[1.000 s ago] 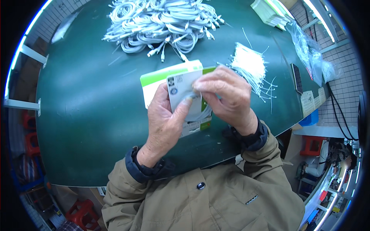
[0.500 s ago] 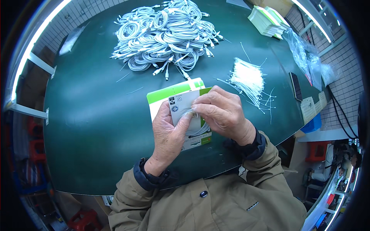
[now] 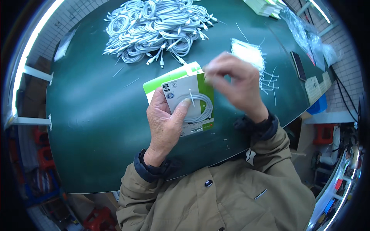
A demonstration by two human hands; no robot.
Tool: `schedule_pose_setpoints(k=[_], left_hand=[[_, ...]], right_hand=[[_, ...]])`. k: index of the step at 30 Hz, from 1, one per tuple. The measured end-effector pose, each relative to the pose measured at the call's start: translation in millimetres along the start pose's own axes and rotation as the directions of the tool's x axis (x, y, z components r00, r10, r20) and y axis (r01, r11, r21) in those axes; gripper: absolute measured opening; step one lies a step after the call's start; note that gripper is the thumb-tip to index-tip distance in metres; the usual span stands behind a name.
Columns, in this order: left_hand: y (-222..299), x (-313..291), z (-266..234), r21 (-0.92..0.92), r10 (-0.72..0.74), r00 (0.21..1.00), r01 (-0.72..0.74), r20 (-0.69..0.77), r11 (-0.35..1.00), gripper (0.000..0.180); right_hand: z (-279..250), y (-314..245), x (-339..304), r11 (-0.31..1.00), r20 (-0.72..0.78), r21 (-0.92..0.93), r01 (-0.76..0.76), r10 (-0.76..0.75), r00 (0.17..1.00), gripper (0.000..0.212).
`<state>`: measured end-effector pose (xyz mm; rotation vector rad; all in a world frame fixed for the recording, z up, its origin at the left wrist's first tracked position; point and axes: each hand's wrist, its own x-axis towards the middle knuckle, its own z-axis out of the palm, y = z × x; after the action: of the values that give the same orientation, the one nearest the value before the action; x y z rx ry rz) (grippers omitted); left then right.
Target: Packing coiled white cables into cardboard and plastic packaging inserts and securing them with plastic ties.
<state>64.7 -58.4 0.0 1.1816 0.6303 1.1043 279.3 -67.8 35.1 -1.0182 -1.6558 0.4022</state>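
My left hand [image 3: 163,121] grips a white-and-green packaging card [image 3: 179,86] by its left side, thumb pressed on its front. A coil of pale grey cable [image 3: 208,106] lies against the card, under the thumb. A small white cable tie [image 3: 191,96] stands up across the coil beside the thumb tip. My right hand [image 3: 237,82] is raised off the card, just right of its upper corner. Its fingers are bent and smeared by motion, so anything between them cannot be made out. Behind the held card lies another green-and-white card [image 3: 154,82], partly covered.
A large heap of coiled grey cables [image 3: 154,29] covers the back of the green table [image 3: 96,134]. Loose white cable ties [image 3: 246,52] lie behind my right hand. Farther right are stacked green-and-white cards [image 3: 266,7], clear plastic bags [image 3: 302,32] and a dark phone [image 3: 298,66].
My right hand has let go of the card and moved up and to the right. The coil and its tie now show. My left hand keeps its hold; the view has shifted slightly.
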Motion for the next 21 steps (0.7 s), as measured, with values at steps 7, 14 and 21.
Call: schedule_pose_setpoints(k=[7, 14, 21], left_hand=[[5.2, -4.6, 8.6, -0.025, -0.02, 0.997, 0.022, 0.076, 0.999, 0.049], [-0.8, -5.0, 6.4, 0.009, 0.007, 0.996, -0.008, 0.094, 1.0, 0.05], [0.2, -5.6, 4.2, 0.042, -0.013, 0.995, 0.009, 0.095, 0.999, 0.049]], right_hand=[[-2.0, 25.5, -5.3, 0.568, 0.42, 0.483, -0.666, 0.518, 0.746, 0.019], [10.4, 33.2, -13.7, 0.303, 0.607, 0.619, -0.725, 0.401, 0.686, 0.02], [14.4, 35.5, -16.2, 0.267, 0.614, 0.611, -0.745, 0.435, 0.659, 0.024]])
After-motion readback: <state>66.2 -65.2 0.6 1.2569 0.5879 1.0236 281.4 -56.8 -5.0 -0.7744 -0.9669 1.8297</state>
